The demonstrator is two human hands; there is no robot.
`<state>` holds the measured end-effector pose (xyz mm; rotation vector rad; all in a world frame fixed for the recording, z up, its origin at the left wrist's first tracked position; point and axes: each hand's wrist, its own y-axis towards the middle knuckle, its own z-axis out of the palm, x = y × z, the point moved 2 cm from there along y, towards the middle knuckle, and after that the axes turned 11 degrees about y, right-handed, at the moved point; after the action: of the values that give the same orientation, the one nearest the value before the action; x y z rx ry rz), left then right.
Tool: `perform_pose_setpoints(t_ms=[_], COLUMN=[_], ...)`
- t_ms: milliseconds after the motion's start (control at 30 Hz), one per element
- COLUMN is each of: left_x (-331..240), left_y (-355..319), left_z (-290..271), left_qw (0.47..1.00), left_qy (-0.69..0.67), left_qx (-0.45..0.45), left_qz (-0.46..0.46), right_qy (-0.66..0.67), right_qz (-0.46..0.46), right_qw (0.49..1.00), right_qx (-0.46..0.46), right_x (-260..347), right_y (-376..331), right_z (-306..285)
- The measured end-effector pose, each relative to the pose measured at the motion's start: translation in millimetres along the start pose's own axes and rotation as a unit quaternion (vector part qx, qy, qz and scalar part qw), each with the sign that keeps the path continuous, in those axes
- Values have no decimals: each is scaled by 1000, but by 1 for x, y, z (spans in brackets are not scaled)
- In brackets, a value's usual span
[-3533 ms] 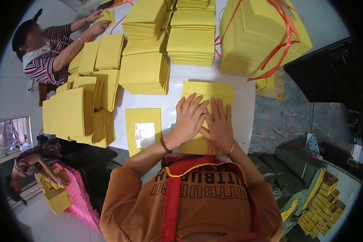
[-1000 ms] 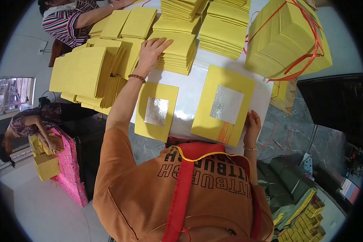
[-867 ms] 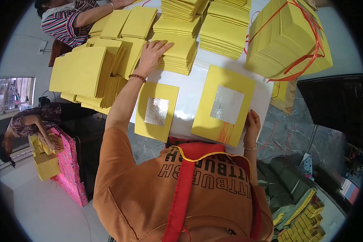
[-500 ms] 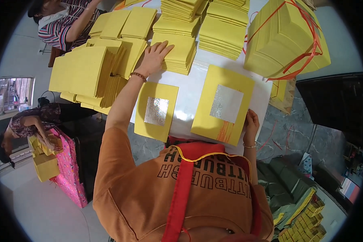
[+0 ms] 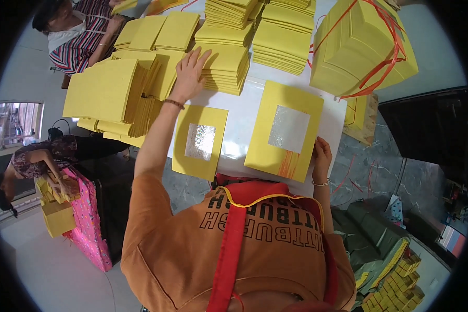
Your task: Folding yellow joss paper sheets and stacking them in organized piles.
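the left hand (image 5: 188, 73) is reaching out across the white table (image 5: 239, 119), fingers spread and lying flat, its fingertips touching the near edge of a low stack of yellow sheets (image 5: 226, 67) while the palm is sitting partly over a fanned pile of yellow sheets (image 5: 114, 96) to its left; whether it is pinching a single sheet cannot be told, since the underside of the hand is hidden. the right hand (image 5: 321, 156) is resting at the right near edge of a large yellow sheet with a silver foil square (image 5: 286, 130), fingers curled against that edge; only the back of the hand is showing, so the grip itself is hard to make out. that large sheet is lying flat on the table just in front of the person, tilted slightly, with orange marks near its lower edge. a smaller yellow sheet with a foil square (image 5: 200, 141) is lying to its left, apart from it, its near corner hanging past the table edge. further stacks of yellow sheets (image 5: 283, 41) are standing at the far side, and a big bundle tied with red string (image 5: 361, 47) is sitting at the far right, partly cut off by the dark rim. another person in a striped top (image 5: 78, 36) is working at the upper left, their hands mostly hidden behind yellow piles.
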<state>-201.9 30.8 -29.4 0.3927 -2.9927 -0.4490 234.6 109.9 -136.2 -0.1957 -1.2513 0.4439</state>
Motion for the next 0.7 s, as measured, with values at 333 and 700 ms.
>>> perform_pose_setpoints(t_ms=[333,700], left_x=[-16,14], left_y=[-70,-62], left_z=[12,67], left_qw=[264,415], left_qy=[-910,-717], left_qx=[-133,-56], left_qz=[-292,-558], right_qy=[-1,16], right_qz=[17,10], right_qw=[1000,1000], right_qx=[10,6], right_x=[-2,-2], right_y=[8,6], right_z=[-3,1])
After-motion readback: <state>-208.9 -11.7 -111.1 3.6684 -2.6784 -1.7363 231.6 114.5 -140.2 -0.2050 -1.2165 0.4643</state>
